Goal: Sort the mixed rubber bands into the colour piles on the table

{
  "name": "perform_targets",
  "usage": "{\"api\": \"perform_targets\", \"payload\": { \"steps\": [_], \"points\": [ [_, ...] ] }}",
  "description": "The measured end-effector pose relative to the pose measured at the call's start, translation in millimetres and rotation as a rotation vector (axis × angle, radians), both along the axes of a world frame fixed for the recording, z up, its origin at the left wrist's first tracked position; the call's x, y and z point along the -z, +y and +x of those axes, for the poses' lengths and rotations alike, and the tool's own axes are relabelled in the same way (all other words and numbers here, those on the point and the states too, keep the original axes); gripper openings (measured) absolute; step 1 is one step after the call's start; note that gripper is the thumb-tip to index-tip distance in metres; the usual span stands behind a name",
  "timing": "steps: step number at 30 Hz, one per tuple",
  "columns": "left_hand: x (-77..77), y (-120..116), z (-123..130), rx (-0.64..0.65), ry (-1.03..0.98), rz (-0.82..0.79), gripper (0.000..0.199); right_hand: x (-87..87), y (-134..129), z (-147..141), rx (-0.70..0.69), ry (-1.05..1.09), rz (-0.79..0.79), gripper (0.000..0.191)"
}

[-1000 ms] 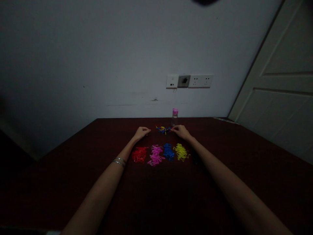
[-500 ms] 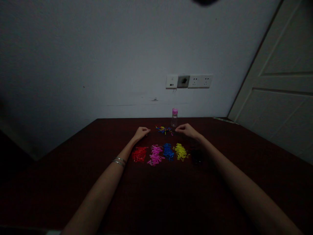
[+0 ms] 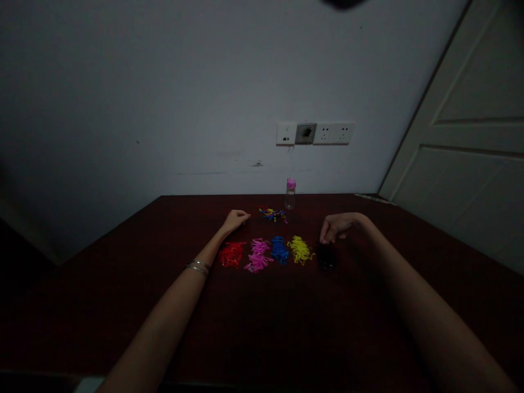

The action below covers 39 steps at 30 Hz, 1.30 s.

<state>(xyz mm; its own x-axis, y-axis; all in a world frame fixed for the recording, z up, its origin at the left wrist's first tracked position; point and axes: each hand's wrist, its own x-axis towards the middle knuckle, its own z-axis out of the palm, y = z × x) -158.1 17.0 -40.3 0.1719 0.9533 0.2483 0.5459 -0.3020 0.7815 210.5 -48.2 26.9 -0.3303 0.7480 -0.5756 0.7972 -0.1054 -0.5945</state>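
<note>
My left hand (image 3: 236,219) rests on the table left of a mixed pile of coloured bands (image 3: 272,214). Its thumb and fingertips are pressed together, and anything between them is too small to see. Over at the right, my right hand (image 3: 336,226) points down with fingers closed at the far edge of a pile of black bands (image 3: 327,257); whether a band is in the pinch is hidden. In a row lie piles of thin rubber-like bands: red (image 3: 232,254), pink (image 3: 258,255), blue (image 3: 279,250) and yellow (image 3: 301,250).
A small clear bottle with a pink top (image 3: 290,194) stands behind the mixed pile. The dark red table (image 3: 262,322) meets a white wall with a row of sockets (image 3: 315,134). A pale panelled door (image 3: 462,147) is at the right.
My right hand has moved from the mixed pile, right and nearer to me, to the black pile. The left hand stays almost where it was.
</note>
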Motion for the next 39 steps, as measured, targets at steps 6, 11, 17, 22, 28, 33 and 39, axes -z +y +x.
{"api": "perform_targets", "payload": {
  "steps": [6,11,17,22,28,33,39],
  "points": [
    [2.3,2.1,-0.9,0.017,0.042,0.035,0.035,19.0,12.9,8.1,0.069,0.243,0.324,0.037],
    [-0.2,0.4,2.1,0.004,0.076,0.046,0.034,52.7,17.6,9.4,0.395,0.354,0.567,0.047],
    [-6.2,-7.3,19.9,-0.005,0.185,0.188,0.024,67.2,19.9,10.7,0.563,0.391,0.712,0.055],
    [-18.6,-21.1,49.6,0.019,0.323,0.209,0.024,73.7,24.2,11.6,0.531,0.353,0.802,0.054],
    [-29.2,-21.8,79.4,0.005,0.473,0.124,0.021,80.1,29.7,15.5,0.497,0.277,0.835,0.052],
    [-25.9,-14.4,92.8,-0.021,0.582,0.099,0.014,79.9,29.8,15.2,0.494,0.260,0.847,0.049],
    [-21.3,-8.8,97.0,-0.078,0.617,0.104,0.015,80.7,30.4,15.2,0.498,0.247,0.850,0.050]
  ]
}}
